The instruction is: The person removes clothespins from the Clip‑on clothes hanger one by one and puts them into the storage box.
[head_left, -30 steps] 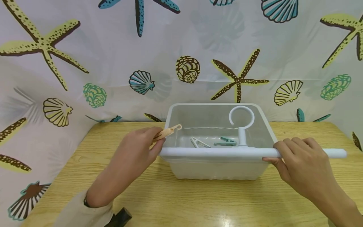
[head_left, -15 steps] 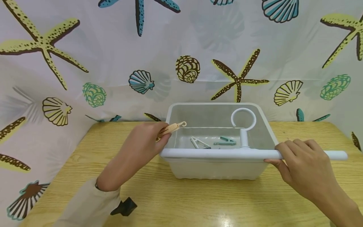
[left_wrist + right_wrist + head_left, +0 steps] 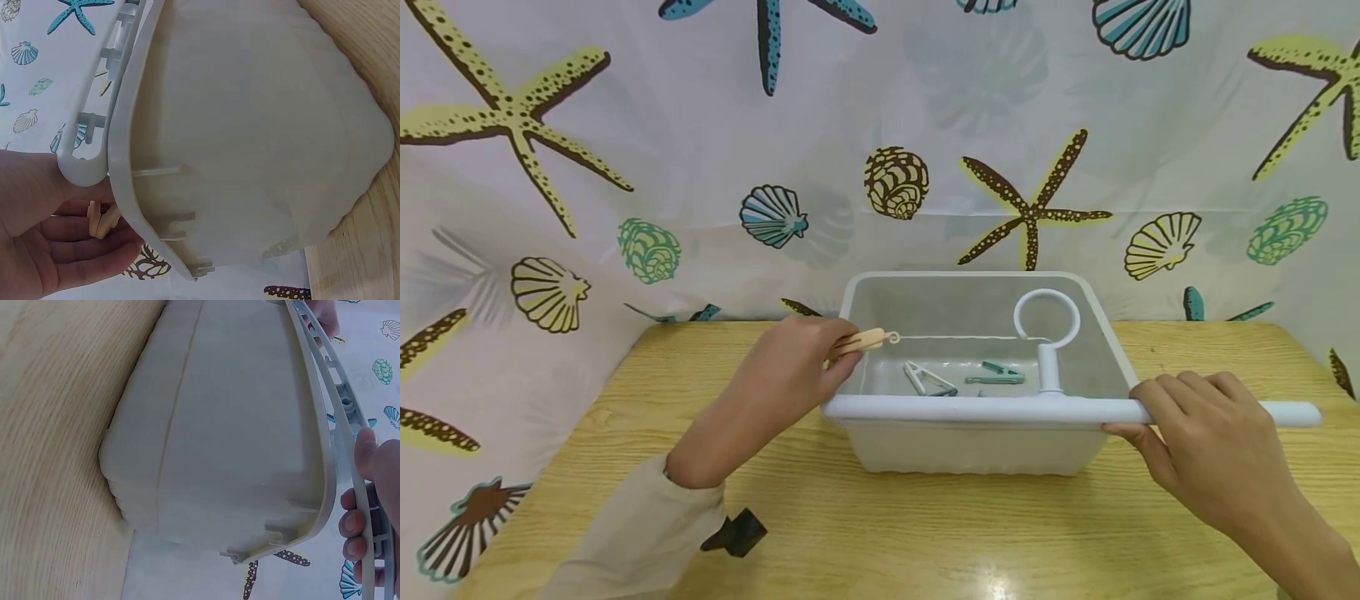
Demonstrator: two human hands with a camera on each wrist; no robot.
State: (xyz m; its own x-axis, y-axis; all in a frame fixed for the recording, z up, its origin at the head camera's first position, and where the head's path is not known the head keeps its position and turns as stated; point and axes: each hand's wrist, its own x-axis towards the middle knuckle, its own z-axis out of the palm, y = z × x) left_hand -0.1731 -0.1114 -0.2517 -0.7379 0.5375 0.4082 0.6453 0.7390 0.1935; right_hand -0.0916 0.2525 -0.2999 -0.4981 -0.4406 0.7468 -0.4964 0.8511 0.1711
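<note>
A peach clothespin [image 3: 870, 338] with a small loop at its end is pinched between the thumb and fingers of my left hand [image 3: 790, 367], at the bin's left rim. In the left wrist view, the tail ends of that clothespin [image 3: 103, 220] show against the fingers. My right hand [image 3: 1213, 446] grips the right part of a pale blue plastic hanger bar [image 3: 947, 408] with a ring hook [image 3: 1047, 320]. This bar lies across the front rim of a whitish plastic bin [image 3: 970, 452]. Its underside, in the right wrist view, is a slotted frame.
Inside the bin lie a white clothespin [image 3: 925, 379] and a green clothespin [image 3: 996, 379], partly behind the bar. The bin stands on a wooden table [image 3: 880, 525], before a hanging cloth [image 3: 700, 158] printed with shells and starfish.
My left hand has moved to the right with the peach clothespin, which now reaches over the bin's inside. The hanger bar and right hand have shifted slightly right and down.
</note>
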